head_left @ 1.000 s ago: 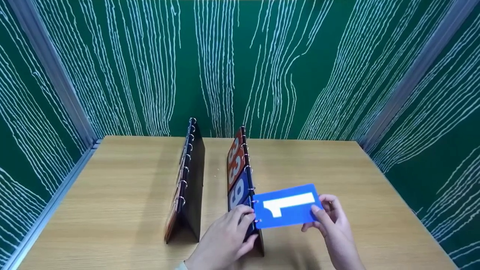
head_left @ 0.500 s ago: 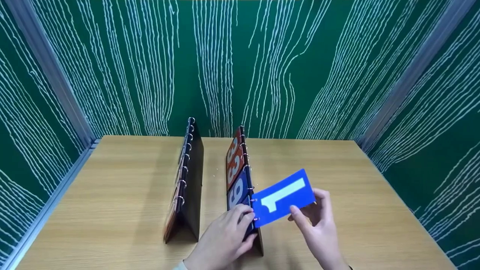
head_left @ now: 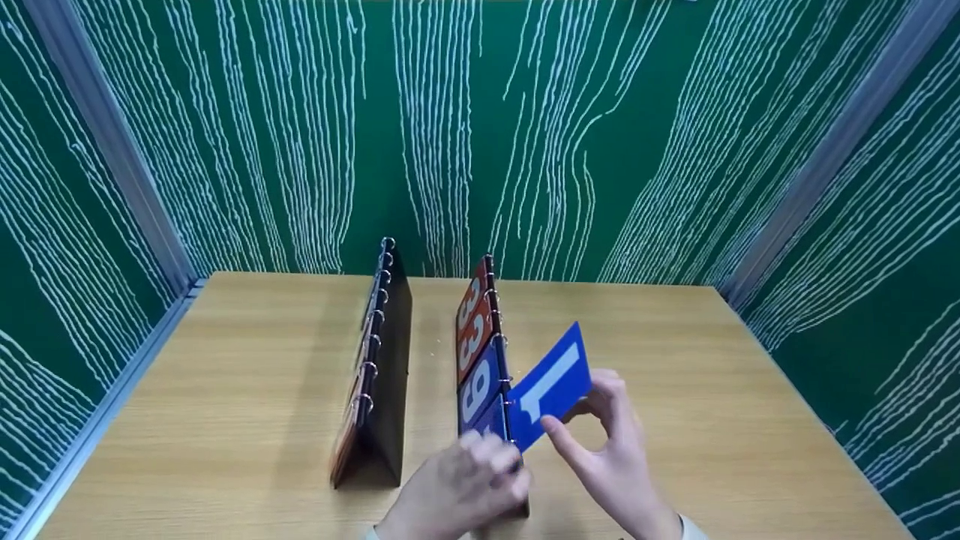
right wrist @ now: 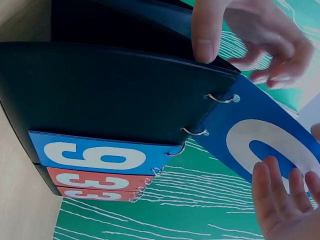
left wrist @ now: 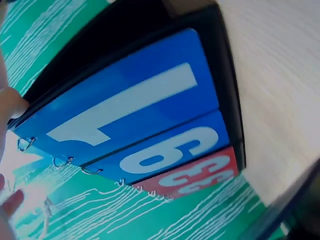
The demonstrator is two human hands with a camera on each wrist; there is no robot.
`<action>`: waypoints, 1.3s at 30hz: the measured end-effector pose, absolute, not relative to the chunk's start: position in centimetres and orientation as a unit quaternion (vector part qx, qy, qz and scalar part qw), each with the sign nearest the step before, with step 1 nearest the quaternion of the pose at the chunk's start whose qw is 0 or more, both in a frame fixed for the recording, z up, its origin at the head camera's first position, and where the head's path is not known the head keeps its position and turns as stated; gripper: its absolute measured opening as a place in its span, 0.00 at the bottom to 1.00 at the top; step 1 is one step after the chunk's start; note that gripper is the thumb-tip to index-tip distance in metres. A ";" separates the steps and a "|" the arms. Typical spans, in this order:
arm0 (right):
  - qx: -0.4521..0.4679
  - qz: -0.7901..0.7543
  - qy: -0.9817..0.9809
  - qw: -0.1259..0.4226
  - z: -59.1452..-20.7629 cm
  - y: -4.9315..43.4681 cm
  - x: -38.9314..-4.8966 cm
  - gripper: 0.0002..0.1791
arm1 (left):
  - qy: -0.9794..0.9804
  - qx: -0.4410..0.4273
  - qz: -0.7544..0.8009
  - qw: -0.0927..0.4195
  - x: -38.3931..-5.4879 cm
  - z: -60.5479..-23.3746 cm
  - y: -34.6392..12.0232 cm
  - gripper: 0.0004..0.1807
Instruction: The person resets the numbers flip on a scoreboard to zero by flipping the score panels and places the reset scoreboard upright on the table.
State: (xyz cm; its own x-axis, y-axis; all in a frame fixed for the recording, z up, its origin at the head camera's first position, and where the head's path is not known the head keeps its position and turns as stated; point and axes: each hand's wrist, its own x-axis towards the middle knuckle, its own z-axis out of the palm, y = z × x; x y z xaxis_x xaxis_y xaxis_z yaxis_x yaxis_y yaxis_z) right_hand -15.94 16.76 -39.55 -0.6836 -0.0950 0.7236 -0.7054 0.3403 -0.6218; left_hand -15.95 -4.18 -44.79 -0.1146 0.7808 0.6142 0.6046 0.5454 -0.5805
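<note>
A tent-shaped flip scoreboard [head_left: 480, 341] stands in the middle of the table, with red and blue number cards hung on rings. My right hand [head_left: 619, 442] holds a blue number card [head_left: 564, 390] loosely between thumb and fingers, tilted up on the rings. It shows a white 1 in the head view; its underside shows a 0 in the right wrist view. My left hand [head_left: 457, 487], blurred, is at the near end of the ridge. In the right wrist view its thumb [right wrist: 205, 42] touches the black panel's edge, other fingers apart. Another blue 1 card [left wrist: 125, 100] lies on the left face.
A second scoreboard [head_left: 390, 390], dark side facing right, stands parallel on the left across a narrow gap. Both rest on a wooden table [head_left: 645, 322]. Green walls [head_left: 525, 150] with white wavy lines enclose the back and sides, with grey metal posts [head_left: 810, 150] at the corners.
My right hand has moved left and swung the blue card up from nearly flat to steeply tilted. My left hand has shifted slightly down and right, its fingers coming off the cards.
</note>
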 end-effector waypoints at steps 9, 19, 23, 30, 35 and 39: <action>0.369 0.461 -0.741 0.319 -39.2 15.5 -17.6 0.26 | -0.644 -0.478 0.173 0.572 -16.0 -44.8 -3.4 0.16; 0.450 0.397 -0.770 0.218 -37.7 14.0 -18.6 0.18 | -0.671 -0.452 0.152 0.567 -15.9 -44.3 -3.1 0.18; 0.454 0.386 -0.791 0.139 -37.0 13.3 -19.0 0.13 | -0.687 -0.459 0.139 0.545 -16.1 -45.0 -3.1 0.14; 0.443 0.306 -0.841 0.047 -36.1 11.8 -19.4 0.09 | -0.731 -0.460 0.104 0.492 -15.9 -45.6 -3.2 0.12; 0.438 0.279 -0.855 -0.006 -36.4 11.3 -19.7 0.06 | -0.749 -0.456 0.081 0.473 -15.9 -46.0 -3.1 0.12; 0.433 0.265 -0.859 -0.064 -37.0 11.3 -19.9 0.08 | -0.754 -0.448 0.065 0.476 -15.9 -46.2 -2.8 0.07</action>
State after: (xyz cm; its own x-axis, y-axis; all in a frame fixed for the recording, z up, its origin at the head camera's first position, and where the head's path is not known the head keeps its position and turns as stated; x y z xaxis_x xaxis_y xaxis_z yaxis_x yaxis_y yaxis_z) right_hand -19.90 11.27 -36.99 -0.6165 -0.7781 0.1203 -0.7108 0.4843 -0.5101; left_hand -15.89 -2.80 -46.18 -0.1467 0.7371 0.6597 0.6142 0.5906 -0.5234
